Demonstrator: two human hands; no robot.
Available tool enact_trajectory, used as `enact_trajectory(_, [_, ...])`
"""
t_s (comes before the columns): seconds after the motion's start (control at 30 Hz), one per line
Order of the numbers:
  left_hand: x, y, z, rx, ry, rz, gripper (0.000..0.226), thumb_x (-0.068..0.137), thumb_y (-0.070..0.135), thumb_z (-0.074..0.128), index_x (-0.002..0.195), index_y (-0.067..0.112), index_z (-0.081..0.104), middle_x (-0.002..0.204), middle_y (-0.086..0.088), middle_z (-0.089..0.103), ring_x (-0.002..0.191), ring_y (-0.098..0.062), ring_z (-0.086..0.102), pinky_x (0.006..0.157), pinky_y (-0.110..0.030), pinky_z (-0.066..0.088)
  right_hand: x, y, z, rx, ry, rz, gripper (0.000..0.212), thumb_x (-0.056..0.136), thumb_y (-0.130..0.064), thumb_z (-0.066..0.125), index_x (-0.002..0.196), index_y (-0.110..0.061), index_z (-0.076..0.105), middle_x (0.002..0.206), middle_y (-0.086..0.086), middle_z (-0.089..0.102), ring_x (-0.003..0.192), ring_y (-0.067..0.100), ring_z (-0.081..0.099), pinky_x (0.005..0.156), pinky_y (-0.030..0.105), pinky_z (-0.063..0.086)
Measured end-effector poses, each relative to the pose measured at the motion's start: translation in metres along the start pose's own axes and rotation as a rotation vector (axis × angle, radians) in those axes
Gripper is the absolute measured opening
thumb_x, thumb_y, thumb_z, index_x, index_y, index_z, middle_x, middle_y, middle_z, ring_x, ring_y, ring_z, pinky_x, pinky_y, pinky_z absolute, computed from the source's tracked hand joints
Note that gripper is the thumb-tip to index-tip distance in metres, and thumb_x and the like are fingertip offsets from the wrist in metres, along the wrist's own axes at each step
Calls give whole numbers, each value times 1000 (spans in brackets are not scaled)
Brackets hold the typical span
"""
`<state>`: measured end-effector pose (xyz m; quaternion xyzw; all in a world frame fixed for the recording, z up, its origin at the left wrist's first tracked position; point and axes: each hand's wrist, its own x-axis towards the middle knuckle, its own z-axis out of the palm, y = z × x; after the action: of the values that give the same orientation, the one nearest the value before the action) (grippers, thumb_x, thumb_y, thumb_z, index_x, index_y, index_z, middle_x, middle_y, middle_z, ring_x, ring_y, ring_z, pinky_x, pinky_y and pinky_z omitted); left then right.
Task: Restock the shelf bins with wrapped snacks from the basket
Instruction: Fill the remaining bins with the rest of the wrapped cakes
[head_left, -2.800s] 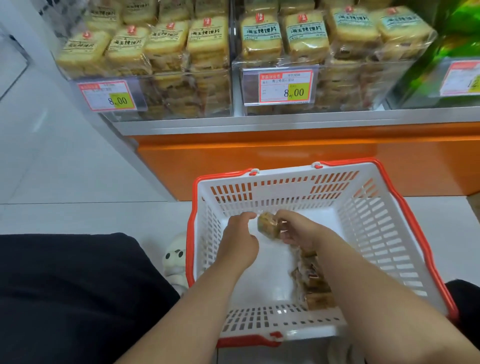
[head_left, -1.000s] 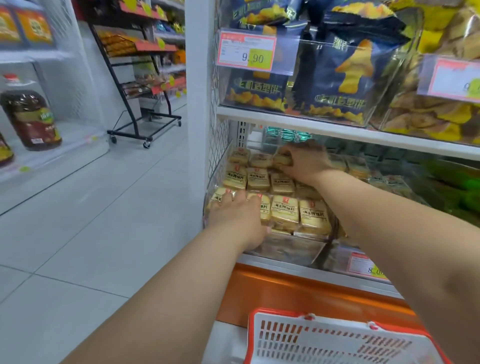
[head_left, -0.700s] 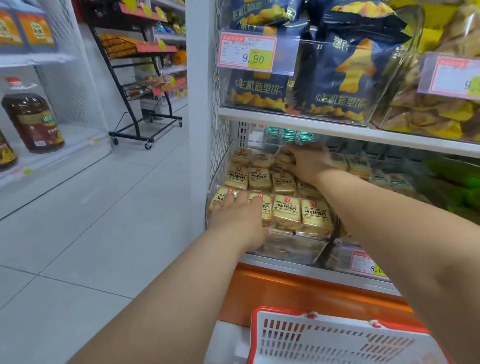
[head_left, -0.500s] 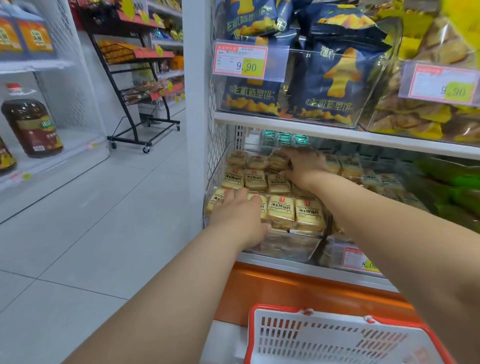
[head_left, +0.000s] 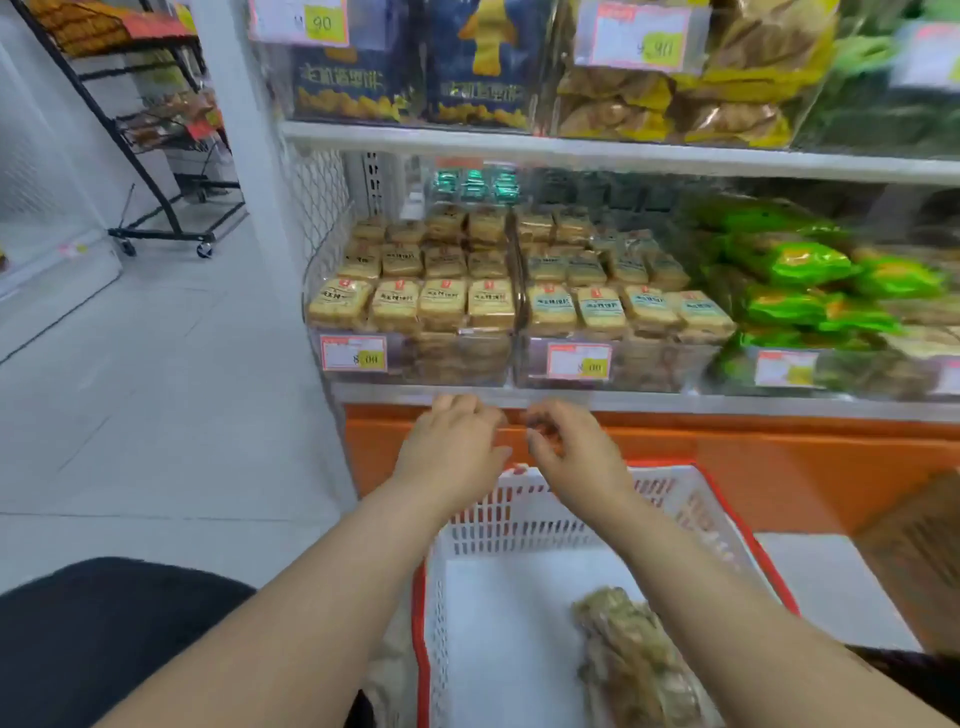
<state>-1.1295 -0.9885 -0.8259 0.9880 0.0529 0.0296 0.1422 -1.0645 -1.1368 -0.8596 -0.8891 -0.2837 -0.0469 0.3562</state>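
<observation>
Both the left hand (head_left: 451, 451) and right hand (head_left: 574, 451) are hanging empty, fingers loosely curled, between the filled shelf bins (head_left: 415, 358) and basket (head_left: 519, 519), where remaining wrapped snacks (head_left: 631, 660) are lying; next, in my judgement, reaching down for another.

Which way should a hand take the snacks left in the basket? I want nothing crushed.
From above, with the right hand, fingers across the narrow sides of the top snack in the pile. The basket is open on top and its walls block the sides.
</observation>
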Motion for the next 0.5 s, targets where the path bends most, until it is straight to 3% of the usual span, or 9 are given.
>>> enact_trajectory(0.13, [-35, 30, 80, -101, -154, -44, 38, 97, 35, 50, 134, 29, 53, 138, 3, 51, 128, -22, 38, 104, -32, 33, -62, 77, 19, 9, -277, 341, 9, 94, -20, 57, 102, -18, 61, 88, -8, 59, 84, 16, 57, 66, 26, 39])
enact_trajectory(0.23, [-61, 45, 135, -191, -293, -89, 36, 98, 36, 50, 132, 26, 56, 136, 1, 55, 127, -22, 44, 104, -35, 38, -103, 135, 31, -96, -527, 500, 8, 91, -24, 59, 96, -19, 56, 89, -3, 58, 85, 21, 57, 70, 29, 44])
enact_trajectory(0.3, [-73, 49, 164, -213, -385, -114, 35, 100, 36, 49, 132, 25, 56, 134, 0, 56, 125, -22, 46, 104, -36, 40, -119, 165, 35, -191, -622, 574, 12, 91, -30, 58, 89, -20, 51, 83, 0, 54, 79, 21, 54, 68, 32, 43])
enact_trajectory(0.37, [-77, 50, 184, -235, -448, -142, 35, 100, 36, 48, 132, 25, 57, 134, -1, 57, 124, -22, 48, 103, -38, 41, -123, 186, 37, -323, -645, 605, 15, 94, -32, 51, 95, -17, 51, 84, 1, 52, 83, 23, 55, 69, 33, 45])
enact_trajectory(0.43, [-73, 50, 194, -243, -470, -154, 35, 100, 35, 48, 132, 24, 57, 133, -2, 57, 123, -23, 49, 103, -40, 42, -122, 205, 45, -386, -656, 644, 42, 91, -43, 47, 118, -10, 49, 102, 7, 54, 99, 29, 56, 82, 38, 49])
enact_trajectory(0.5, [-66, 50, 200, -250, -457, -166, 34, 100, 34, 48, 131, 24, 57, 132, -1, 58, 122, -22, 49, 102, -41, 43, -123, 216, 58, -384, -790, 773, 81, 81, -61, 50, 141, -8, 34, 133, 16, 45, 123, 36, 47, 99, 44, 45])
